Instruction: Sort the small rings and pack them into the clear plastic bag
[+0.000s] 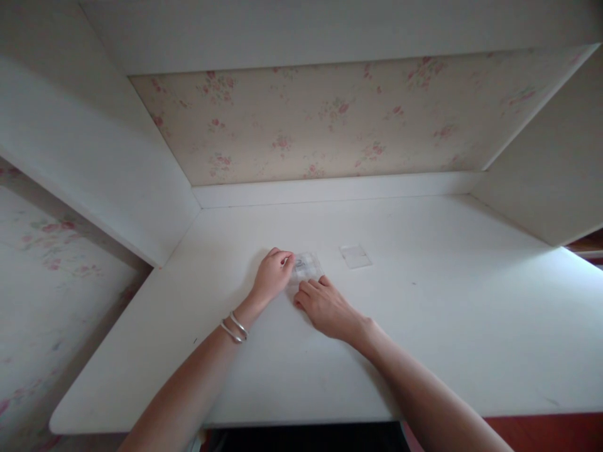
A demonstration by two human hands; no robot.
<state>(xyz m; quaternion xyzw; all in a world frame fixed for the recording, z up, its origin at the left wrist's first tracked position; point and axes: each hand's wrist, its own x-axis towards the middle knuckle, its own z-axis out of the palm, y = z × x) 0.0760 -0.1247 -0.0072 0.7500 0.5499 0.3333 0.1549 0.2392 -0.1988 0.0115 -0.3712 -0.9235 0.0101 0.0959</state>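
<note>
View: head camera, looking forward and down into a white desk alcove.
Counter [424, 326]: white, flat, matte; side panels left and right, floral wallpaper [330, 119] at the back.
Item in hand: small clear plastic box [307, 267], lying flat on the counter near its middle, between the two hands. Something small and dark shows through at its left end; too blurred to identify.
Second item: clear square lid [355, 256], flat on the counter just to the right of the box, apart from it and untouched.
Handling, judged: box looks light and stiff, thin-walled, smooth, so likely to skid on the counter if pushed from one side only. Probably cracks under hard squeezing. Best hold appears to be across opposite side walls with fingertips, or pinned flat from above while the other hand works.
Left hand [272, 276]: fingers curled, tips together at the left edge of the box, pinching or pressing there. Whether it grips the box wall or the contents cannot be told. Two metal bangles [234, 328] on the wrist.
Right hand [327, 307]: palm down, fingers loosely extended and close together, tips touching the near edge of the box; resting on it, not wrapped around.
Hands relative: nearly meeting, the box between them.
</note>
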